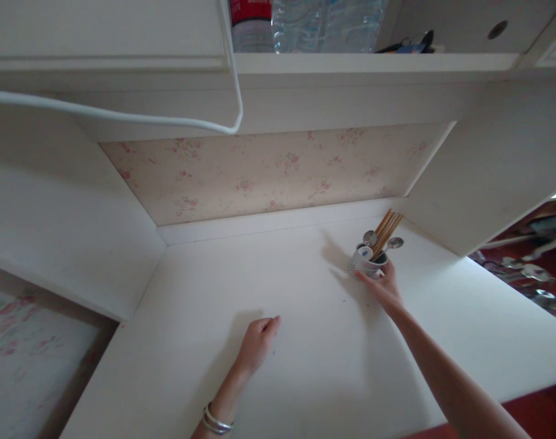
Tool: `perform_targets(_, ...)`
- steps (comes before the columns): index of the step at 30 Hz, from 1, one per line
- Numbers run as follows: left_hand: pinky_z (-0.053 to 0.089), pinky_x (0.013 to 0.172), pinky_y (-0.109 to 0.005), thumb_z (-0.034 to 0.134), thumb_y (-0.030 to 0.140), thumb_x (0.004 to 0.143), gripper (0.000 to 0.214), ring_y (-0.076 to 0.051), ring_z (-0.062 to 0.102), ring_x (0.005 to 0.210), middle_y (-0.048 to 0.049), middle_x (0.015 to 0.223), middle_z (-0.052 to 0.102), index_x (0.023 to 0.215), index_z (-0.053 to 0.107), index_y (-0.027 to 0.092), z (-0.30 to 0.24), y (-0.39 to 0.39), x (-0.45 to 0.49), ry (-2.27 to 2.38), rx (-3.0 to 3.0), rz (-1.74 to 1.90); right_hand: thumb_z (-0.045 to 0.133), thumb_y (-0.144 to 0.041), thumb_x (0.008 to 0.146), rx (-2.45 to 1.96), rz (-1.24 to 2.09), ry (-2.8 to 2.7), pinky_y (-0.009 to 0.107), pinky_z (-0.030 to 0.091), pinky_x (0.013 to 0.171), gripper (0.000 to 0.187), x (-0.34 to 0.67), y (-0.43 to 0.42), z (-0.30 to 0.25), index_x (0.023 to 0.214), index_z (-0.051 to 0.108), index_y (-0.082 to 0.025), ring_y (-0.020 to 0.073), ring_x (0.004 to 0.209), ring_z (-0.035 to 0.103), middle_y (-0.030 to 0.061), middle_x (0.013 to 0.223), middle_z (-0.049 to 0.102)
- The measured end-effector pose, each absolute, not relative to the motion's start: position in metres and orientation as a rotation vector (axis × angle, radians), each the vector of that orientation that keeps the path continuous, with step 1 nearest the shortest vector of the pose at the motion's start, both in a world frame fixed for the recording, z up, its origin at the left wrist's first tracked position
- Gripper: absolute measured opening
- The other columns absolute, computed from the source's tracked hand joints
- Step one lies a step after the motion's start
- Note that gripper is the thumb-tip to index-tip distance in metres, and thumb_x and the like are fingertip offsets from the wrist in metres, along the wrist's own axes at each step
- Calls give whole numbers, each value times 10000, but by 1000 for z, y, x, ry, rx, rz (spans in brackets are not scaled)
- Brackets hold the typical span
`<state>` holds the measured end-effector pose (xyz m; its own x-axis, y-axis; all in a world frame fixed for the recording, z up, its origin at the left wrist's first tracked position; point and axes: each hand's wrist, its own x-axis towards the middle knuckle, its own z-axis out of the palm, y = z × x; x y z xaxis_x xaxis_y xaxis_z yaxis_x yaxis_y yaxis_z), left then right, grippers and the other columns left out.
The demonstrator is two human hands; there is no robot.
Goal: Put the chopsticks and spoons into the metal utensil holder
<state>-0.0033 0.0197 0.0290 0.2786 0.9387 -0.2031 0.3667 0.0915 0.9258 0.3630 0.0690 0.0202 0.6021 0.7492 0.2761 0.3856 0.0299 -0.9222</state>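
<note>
At the back right of the white counter (300,274) is a small white utensil holder (361,263), with my right hand (384,285) wrapped around its near right side. Wooden chopsticks (388,230) lean out of it to the right. Two metal spoons show in it as well, one spoon (395,242) on the right and another spoon (369,238) on the left. A small round white piece with a blue mark (364,251) sits at the rim. My left hand (258,342) is closed in a fist above the counter's middle, apart from the holder, with nothing seen in it.
Above, an open cabinet shelf (378,63) holds clear plastic bottles (324,27) and a red-labelled bottle (251,24). A white cable (145,119) hangs across the upper left. White side panels flank the counter. Blurred metal items (534,272) lie on a red surface at far right.
</note>
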Motion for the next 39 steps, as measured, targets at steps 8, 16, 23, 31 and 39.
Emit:
perform_targets(8, 186, 555, -282, 410, 593, 871, 491, -110, 252, 550, 63, 561, 236, 585, 264, 222, 29, 20, -3, 1276, 1480, 655, 793, -558, 611, -1770, 92, -892, 457, 364, 1027, 868, 345, 15, 5, 1321, 440, -206, 319, 1218, 477, 145, 1331, 489)
perform_targets(16, 203, 553, -271, 413, 565, 876, 485, -105, 275, 548, 68, 546, 248, 566, 277, 217, 28, 18, 0, 1295, 1517, 676, 623, -466, 845, -1608, 193, -1398, 250, 388, 582, 369, 246, -29, 5, 617, 475, -216, 119, 531, 456, -45, 575, 476)
perform_targets(23, 344, 608, -258, 424, 486, 876, 434, -156, 493, 624, 12, 570, 530, 593, 542, 179, 30, 17, 0, 1263, 1509, 763, 551, -541, 866, -1330, 967, -1237, 240, 289, 498, 486, 119, -9, 8, 536, 432, -205, 104, 506, 345, -59, 512, 371)
perform_targets(31, 424, 652, -280, 409, 454, 890, 461, -198, 604, 694, -61, 680, 689, 703, 684, 134, 27, 17, -2, 1304, 1436, 880, 619, -533, 818, -1183, 1131, -1010, 237, 274, 503, 471, 86, 0, 9, 542, 435, -198, 98, 521, 322, -61, 523, 368)
perform_targets(39, 398, 592, -272, 364, 422, 889, 468, -184, 589, 649, -77, 693, 691, 693, 675, 133, 21, 18, -1, 1338, 1494, 866, 624, -570, 797, -1144, 1219, -971, 244, 185, 459, 503, 89, 2, 9, 524, 413, -204, 85, 475, 259, -71, 479, 318)
